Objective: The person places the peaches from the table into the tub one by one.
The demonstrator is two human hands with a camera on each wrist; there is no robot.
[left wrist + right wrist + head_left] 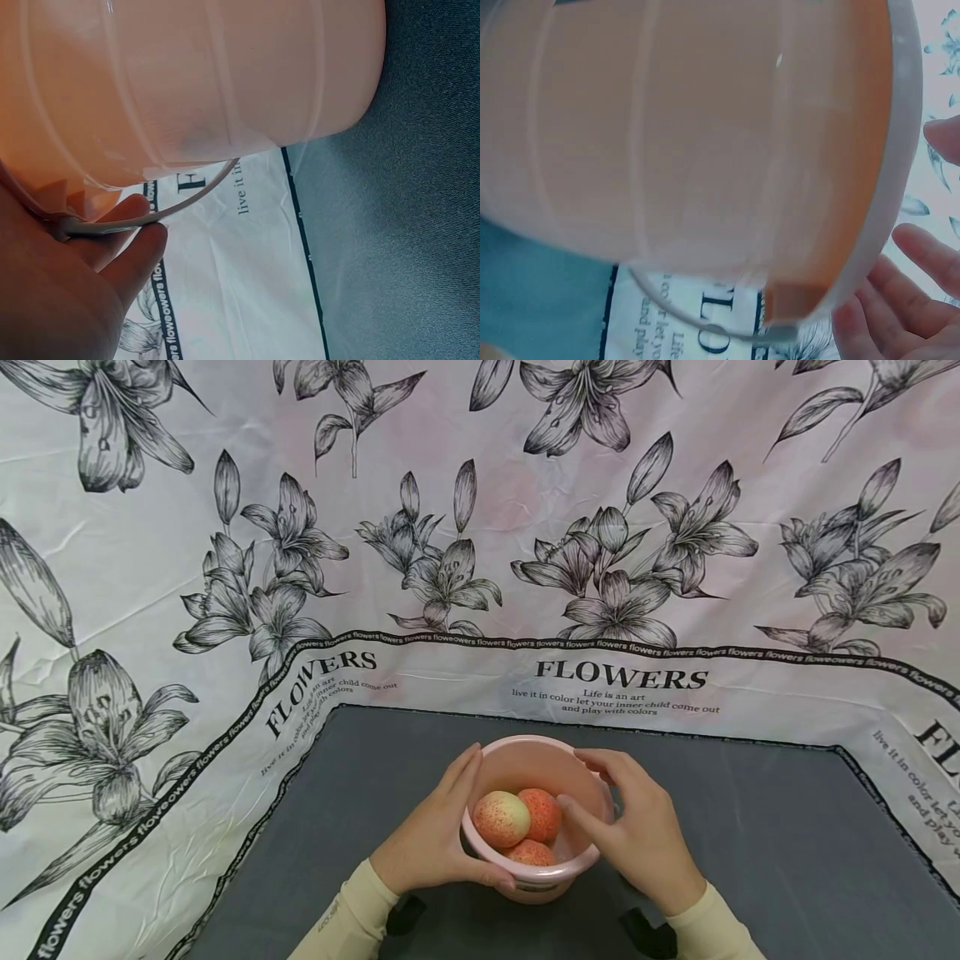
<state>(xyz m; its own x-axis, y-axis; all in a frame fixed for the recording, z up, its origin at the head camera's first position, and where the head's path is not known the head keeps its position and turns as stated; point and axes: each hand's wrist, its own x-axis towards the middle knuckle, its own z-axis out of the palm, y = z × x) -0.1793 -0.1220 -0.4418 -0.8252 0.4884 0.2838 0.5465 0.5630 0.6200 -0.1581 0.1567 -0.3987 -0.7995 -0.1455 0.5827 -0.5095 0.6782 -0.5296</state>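
A pink bucket [536, 887] stands on the grey surface, with several round, speckled balls inside. One ball [501, 819] is pale yellow and orange; a second ball [542, 814] and a third ball [531, 853] are orange-red. My left hand [435, 835] grips the bucket's left side, thumb along the front rim and fingers round the back. A thin grey handle [184, 202] hangs beside those fingers in the left wrist view. At the right rim, my right hand [637, 818] is spread, its fingers [892, 300] close against the rim's outer side and its thumb over the opening.
Under the bucket lies a dark grey mat [360, 777]. Around it runs a white cloth [465, 672] printed with black flowers and lettering, which also rises behind. Dark straps [647, 933] show near both wrists.
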